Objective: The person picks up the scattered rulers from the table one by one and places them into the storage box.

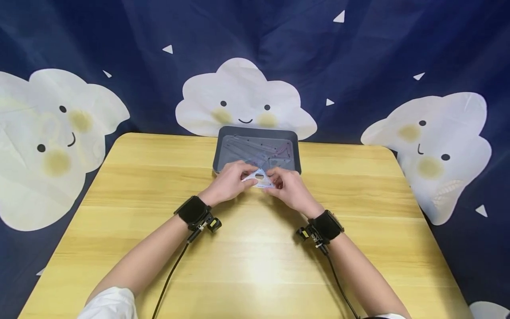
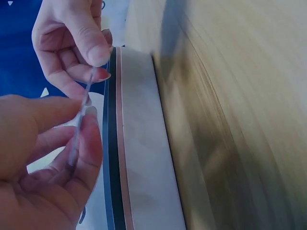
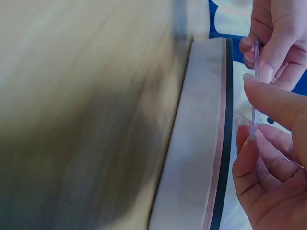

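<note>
A small clear set square (image 1: 260, 181) with an opening in its middle is held up between both hands, over the near edge of the grey tray (image 1: 259, 131). The left hand (image 1: 231, 180) pinches its left corner between thumb and fingers. At the right corner, the right hand (image 1: 293, 188) pinches it the same way. Both wrist views show the set square (image 2: 80, 127) edge-on as a thin clear strip, with thumbs and fingertips on its two faces.
Inside the tray lie several clear, flat, ruler-like pieces (image 1: 243, 146), overlapping one another. The tray stands at the back of the wooden table (image 1: 255, 266), against a dark blue curtain (image 1: 279, 35) with cloud prints. Cables (image 1: 169, 279) trail from both wrist cameras.
</note>
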The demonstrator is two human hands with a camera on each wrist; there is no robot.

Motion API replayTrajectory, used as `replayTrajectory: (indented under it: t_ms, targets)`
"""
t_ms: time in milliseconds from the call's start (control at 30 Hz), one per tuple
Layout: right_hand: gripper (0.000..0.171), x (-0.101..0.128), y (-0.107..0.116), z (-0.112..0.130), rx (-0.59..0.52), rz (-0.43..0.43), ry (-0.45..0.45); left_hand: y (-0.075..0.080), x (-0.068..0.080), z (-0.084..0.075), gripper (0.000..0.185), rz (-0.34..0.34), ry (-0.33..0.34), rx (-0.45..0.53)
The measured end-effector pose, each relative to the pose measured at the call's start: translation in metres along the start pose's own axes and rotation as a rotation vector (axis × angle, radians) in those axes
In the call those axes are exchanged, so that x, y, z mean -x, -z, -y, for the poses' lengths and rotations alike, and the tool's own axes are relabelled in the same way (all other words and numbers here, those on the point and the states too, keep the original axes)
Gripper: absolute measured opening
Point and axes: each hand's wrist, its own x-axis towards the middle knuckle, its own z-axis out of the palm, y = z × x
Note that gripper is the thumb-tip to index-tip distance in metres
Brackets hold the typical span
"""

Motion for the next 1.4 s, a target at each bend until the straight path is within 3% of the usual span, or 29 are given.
replayTrajectory:
  t_ms: [300, 567, 733, 1000, 1267, 1400]
  targets:
    - [0.04, -0.009, 0.014, -0.009, 0.073, -0.036, 0.029, 0.002, -0.018, -0.009, 0.059, 0.035, -0.001, -0.065]
    - [0.028, -0.021, 0.029, -0.018, 0.146, -0.061, 0.005, 0.011, -0.047, -0.014, 0.044, 0.093, -0.009, -0.075]
    - [0.021, -0.028, 0.034, -0.025, 0.195, -0.069, 0.021, 0.016, -0.061, -0.013, 0.041, 0.143, -0.055, -0.135]
    - [0.017, -0.04, 0.036, -0.034, 0.256, -0.071, 0.023, 0.016, -0.078, -0.008, 0.013, 0.192, -0.061, -0.167]
    - [0.021, -0.052, 0.04, -0.048, 0.328, -0.071, 0.01, 0.013, -0.096, -0.003, 0.007, 0.203, -0.054, -0.236]
    - [0.023, -0.058, 0.041, -0.053, 0.359, -0.072, 0.002, 0.011, -0.106, 0.001, 0.016, 0.2, -0.04, -0.245]
